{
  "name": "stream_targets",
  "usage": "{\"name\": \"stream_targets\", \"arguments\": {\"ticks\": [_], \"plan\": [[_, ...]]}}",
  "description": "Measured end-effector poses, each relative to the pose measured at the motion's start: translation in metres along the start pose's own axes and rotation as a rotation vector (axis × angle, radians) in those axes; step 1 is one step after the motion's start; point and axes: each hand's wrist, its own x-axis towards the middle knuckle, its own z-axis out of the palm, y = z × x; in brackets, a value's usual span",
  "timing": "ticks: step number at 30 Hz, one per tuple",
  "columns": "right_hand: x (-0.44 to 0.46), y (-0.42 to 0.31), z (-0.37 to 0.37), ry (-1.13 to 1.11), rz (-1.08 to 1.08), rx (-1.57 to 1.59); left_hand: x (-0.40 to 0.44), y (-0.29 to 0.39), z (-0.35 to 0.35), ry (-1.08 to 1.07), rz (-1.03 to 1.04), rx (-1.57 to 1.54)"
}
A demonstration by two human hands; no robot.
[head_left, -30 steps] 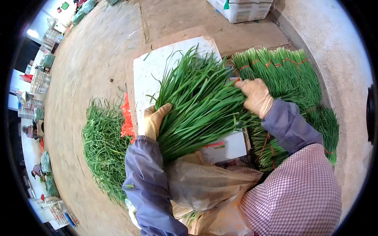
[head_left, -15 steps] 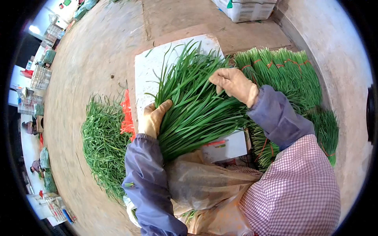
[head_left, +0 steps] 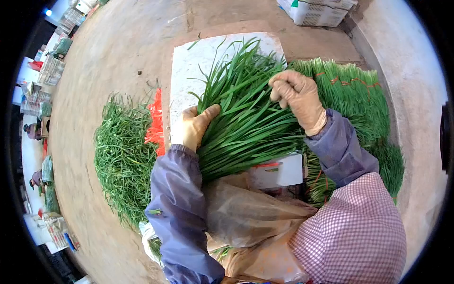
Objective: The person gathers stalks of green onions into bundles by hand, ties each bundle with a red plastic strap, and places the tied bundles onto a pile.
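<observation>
A large loose bunch of long green leaves (head_left: pixel 250 113) lies fanned over a white board (head_left: pixel 182 71). My left hand (head_left: pixel 196 127), in a pale glove, grips the bunch at its left side, thumb on top of the leaves. Above the bunch's right side is my right hand (head_left: pixel 299 97), also gloved, its fingers curled and pressed together. Whatever those fingers hold, if anything, is too small to make out. Tied green bundles (head_left: pixel 350 94) with red bands are stacked to the right of my right hand.
A heap of loose greens (head_left: pixel 125 156) lies on the floor at the left, beside red plastic strips (head_left: pixel 155 123). A white crate (head_left: pixel 319 12) stands at the top right, near the wall. Two people (head_left: pixel 35 177) and several stacked crates appear at the far left.
My right hand has come away from the right end of the bunch and is now raised and curled above it. My left hand keeps its grip. The view has shifted slightly.
</observation>
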Motion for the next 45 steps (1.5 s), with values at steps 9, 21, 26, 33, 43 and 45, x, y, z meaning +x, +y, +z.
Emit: {"name": "stream_targets", "arguments": {"ticks": [9, 21, 26, 33, 43, 45], "plan": [[-0.019, -0.002, 0.065, -0.211, -0.715, -0.52, 0.001, 0.002, -0.002, 0.089, 0.074, 0.445], [-0.033, 0.076, -0.171, 0.203, -0.168, -1.155, -0.116, 0.016, -0.052, -0.002, 0.51, 0.978], [-0.063, 0.045, -0.138, 0.365, 0.13, -0.219, -0.121, 0.015, -0.025, 0.006, 0.341, 1.392], [-0.086, 0.009, 0.043, -0.181, -0.872, -0.929, -0.074, -0.003, -0.066, -0.186, 0.211, 0.773], [-0.027, 0.016, -0.076, 0.091, -0.398, -1.137, -0.164, -0.068, -0.194, -0.152, -0.01, -0.033], [-0.06, -0.005, -0.027, -0.023, -0.514, -0.888, -0.18, -0.072, -0.189, -0.185, -0.017, -0.231]]}}
